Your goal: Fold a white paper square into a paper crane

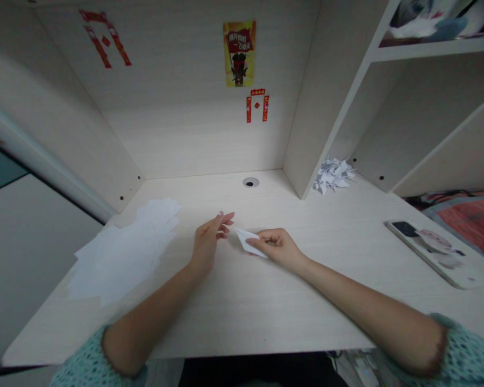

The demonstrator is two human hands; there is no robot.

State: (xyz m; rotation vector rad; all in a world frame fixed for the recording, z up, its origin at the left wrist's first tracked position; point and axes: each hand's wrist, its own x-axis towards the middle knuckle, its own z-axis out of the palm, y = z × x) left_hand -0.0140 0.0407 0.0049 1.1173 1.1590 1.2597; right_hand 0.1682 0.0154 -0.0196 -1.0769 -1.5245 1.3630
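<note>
The right hand (280,247) pinches a small folded paper (247,239) between thumb and fingers, its pointed end toward the left hand. The left hand (210,242) is partly open, fingers stretched and slightly curled, with nothing visible in its hold; its fingertips are near the point but apart from it. The paper is about midway between the desk's (226,317) front and back edges. With one hand alone holding it, its folds could spring open or slip out of line if the thumb eased; too tight a pinch might crease it.

Leftward, loose sheets (125,252) lie overlapping close to the desk's left edge. A brush of the left forearm or a draught could slide some off.

Toward the back right corner, white pieces (333,174) are heaped beside the divider (326,102); a knock could scatter them. The phone (435,255) lies camera side up toward the right edge, well apart from the hands.
</note>
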